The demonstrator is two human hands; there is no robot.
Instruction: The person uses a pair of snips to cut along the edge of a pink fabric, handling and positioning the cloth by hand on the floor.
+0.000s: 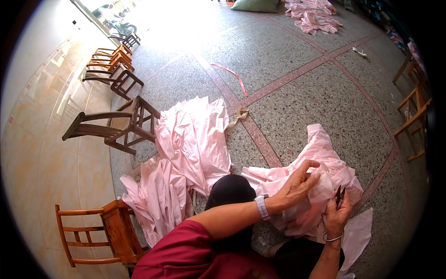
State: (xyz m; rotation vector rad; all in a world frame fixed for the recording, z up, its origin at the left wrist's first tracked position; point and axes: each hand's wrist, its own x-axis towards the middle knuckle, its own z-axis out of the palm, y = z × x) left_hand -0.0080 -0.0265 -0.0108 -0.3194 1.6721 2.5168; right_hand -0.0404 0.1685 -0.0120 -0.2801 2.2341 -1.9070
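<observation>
- Pink cloth (320, 146), bunched on the near right part of the terrazzo floor (288, 97), its near part up at both hands.
- Left hand (299, 186), below a pale-banded watch (262, 208), closed in a pinch of thumb and fingers on a fold of pink cloth.
- Right hand (338, 215), with a bangle (332, 239), gripping black snips (338, 197), blades upward and slightly apart, just beside the raised fold.
- Larger pink heap (190, 135) toward the floor's left edge, beside a dark wooden chair (135, 111) and a varnished chair (121, 228).
- Tan strip (238, 116) just right of that heap.
- Another pink pile (316, 18) near the floor's far edge, beside a green sack (254, 4).
</observation>
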